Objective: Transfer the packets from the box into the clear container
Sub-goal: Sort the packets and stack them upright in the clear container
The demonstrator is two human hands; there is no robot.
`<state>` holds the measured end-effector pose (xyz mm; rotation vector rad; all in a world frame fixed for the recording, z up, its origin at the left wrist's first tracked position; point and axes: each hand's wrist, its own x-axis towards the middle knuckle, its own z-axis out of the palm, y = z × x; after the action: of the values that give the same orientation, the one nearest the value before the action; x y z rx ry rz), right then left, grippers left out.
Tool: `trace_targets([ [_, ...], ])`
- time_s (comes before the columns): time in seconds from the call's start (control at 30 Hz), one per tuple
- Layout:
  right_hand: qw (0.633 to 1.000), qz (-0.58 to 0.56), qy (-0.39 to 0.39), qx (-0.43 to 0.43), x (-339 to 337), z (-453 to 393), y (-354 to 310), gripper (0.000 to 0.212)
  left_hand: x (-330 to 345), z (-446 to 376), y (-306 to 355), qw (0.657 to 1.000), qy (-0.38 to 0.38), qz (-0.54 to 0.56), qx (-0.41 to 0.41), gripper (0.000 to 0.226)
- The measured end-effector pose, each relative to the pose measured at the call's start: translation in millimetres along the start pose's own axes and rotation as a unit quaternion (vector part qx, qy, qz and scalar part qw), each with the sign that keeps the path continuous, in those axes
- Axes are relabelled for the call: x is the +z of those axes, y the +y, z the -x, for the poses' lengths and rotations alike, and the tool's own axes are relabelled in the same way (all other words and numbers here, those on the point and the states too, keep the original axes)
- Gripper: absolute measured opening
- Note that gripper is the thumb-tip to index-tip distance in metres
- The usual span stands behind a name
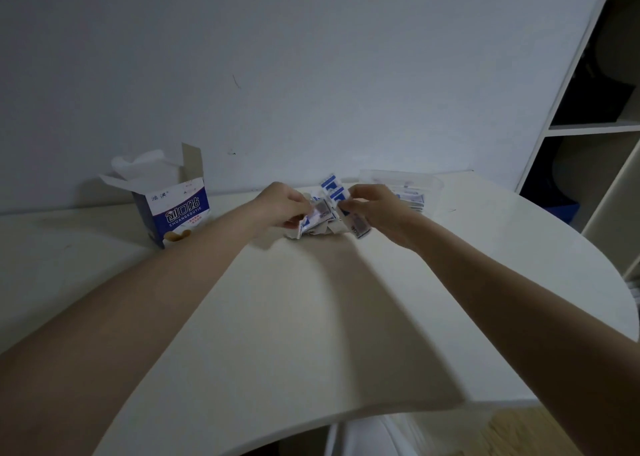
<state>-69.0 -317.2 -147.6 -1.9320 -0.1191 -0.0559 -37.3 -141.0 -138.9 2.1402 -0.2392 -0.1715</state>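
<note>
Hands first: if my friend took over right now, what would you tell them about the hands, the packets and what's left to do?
Left hand: fingers curled round some packets from the pile.
Right hand: pinching a few packets, lifted above the pile.
Packets: a loose pile lies on the table between the hands.
Box: stands open at the left; I cannot see inside it.
Clear container: at the back right, already holding some packets.
Done: packets are out of the box, and some are in the container.
Left: move the held packets and the pile into the container.
</note>
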Motion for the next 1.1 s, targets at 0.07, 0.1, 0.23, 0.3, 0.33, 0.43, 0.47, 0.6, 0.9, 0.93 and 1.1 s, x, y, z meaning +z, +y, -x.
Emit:
trace_targets([
  [0.07, 0.999, 0.01, -0.032, 0.002, 4, -1, -5, 0.015, -1, 4, 6, 0.999, -0.033, -0.013, 0.02, 0.007],
  [0.1, 0.999, 0.034, -0.031, -0.002, 6, -1, -7, 0.018, 0, 5, 7, 0.999, -0.039, -0.026, 0.027, 0.005],
  [0.23, 0.994, 0.098, 0.047, -0.028, 12, 0, -11, 0.017, 5, 7, 3, 0.995, -0.075, -0.061, 0.032, 0.006],
  [0.3, 0.99, 0.103, 0.082, -0.043, 8, 0, -12, 0.015, 4, 6, -1, 0.993, -0.089, -0.068, 0.029, 0.008],
  [0.33, 0.989, 0.1, 0.094, -0.048, 4, 0, -12, 0.014, 3, 5, -3, 0.994, -0.09, -0.064, 0.027, 0.01],
  [0.43, 0.978, 0.19, 0.072, -0.05, -6, 3, -14, 0.014, -4, -1, -4, 0.995, -0.054, -0.078, 0.029, 0.009],
  [0.47, 0.965, 0.252, 0.049, -0.061, -8, 4, -16, 0.022, -6, -3, -4, 0.992, -0.036, -0.113, 0.042, 0.01],
  [0.6, 0.902, 0.412, -0.045, -0.123, -1, 2, -21, 0.028, 3, -9, 0, 0.975, -0.02, -0.195, 0.106, 0.016],
  [0.9, 0.895, 0.435, -0.042, -0.09, 0, 4, 11, 0.027, 6, -11, -28, 0.907, 0.033, -0.41, 0.094, 0.021],
  [0.93, 0.895, 0.435, -0.042, -0.093, -1, 6, 15, 0.025, 6, -12, -28, 0.911, 0.045, -0.401, 0.091, 0.018],
  [1.1, 0.92, 0.383, -0.034, -0.073, -5, 4, 23, 0.02, -6, -17, -20, 0.944, 0.085, -0.313, 0.057, 0.016],
])
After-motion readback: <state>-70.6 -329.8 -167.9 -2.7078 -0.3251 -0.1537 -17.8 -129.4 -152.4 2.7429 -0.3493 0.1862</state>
